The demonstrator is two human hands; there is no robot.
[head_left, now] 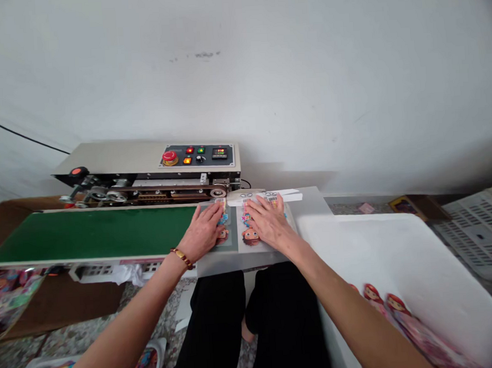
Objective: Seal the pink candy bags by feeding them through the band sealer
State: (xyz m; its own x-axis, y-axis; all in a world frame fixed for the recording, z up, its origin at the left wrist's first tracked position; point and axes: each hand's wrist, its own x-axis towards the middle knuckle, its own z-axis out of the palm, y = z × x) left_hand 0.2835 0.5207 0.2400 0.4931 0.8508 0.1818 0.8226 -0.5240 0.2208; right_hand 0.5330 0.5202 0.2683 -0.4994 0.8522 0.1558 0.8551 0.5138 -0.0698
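My left hand (pixel 203 231) lies palm down on a clear packet with a printed cartoon face (pixel 222 236), at the end of the green belt. Its fingers are stretched out over the packet's upper part. Just to the right, my right hand (pixel 269 222) rests with spread fingers on a second cartoon packet (pixel 250 236). More printed packet edges show beneath that hand, partly hidden. Both packets lie flat on a grey work plate (pixel 309 202), close to the intake end of a band sealing machine (pixel 144 157).
The green conveyor belt (pixel 94 232) runs left along the sealer. A control panel (pixel 196 155) has a red stop button and lit switches. A white bin (pixel 357 238) at right holds red-haired doll packets (pixel 397 302). Cardboard boxes (pixel 70 300) and a plastic tray (pixel 160 350) stand below left.
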